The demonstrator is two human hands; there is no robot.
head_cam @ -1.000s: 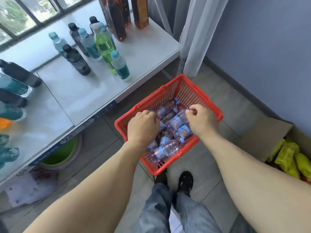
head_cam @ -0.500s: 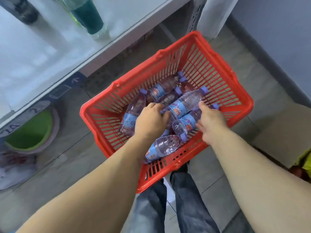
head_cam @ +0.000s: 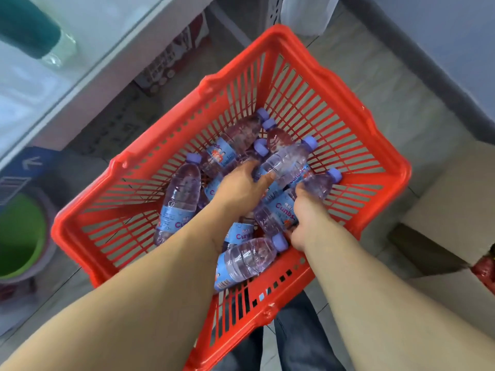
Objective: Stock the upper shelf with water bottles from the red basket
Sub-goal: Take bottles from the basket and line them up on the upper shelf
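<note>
Down inside the red basket (head_cam: 369, 124), both hands are already among the water bottles (head_cam: 241, 261). The left hand (head_cam: 241, 186) has its fingers and thumb curling round the label band of one bottle (head_cam: 288, 160) that lies on top of the pile, cap pointing to the far right. The right hand (head_cam: 308, 210) is wrapped round a second bottle (head_cam: 278, 210) just beside it, thumb over the shoulder and fingers tucked beneath near the base. Neither bottle looks lifted clear yet; both seem to rest on the ones underneath.

These are small, full plastic bottles, so I'd expect each to be a modest weight, easy for one hand. The walls are thin and ribbed and will likely give a little under a hard squeeze, and the smooth plastic could slip. The labelled middle is the sensible place to grip, as both hands are doing, since it keeps the weight balanced.

Around the hands the other bottles lie jumbled on their sides: one to the left (head_cam: 179, 199), one nearest the person against the near wall, several towards the far side. Pulling two out may make the rest roll.

Beyond the basket, to the far left, the white shelf (head_cam: 112, 30) stands higher up, with a dark green bottle (head_cam: 29, 30) on it.
</note>
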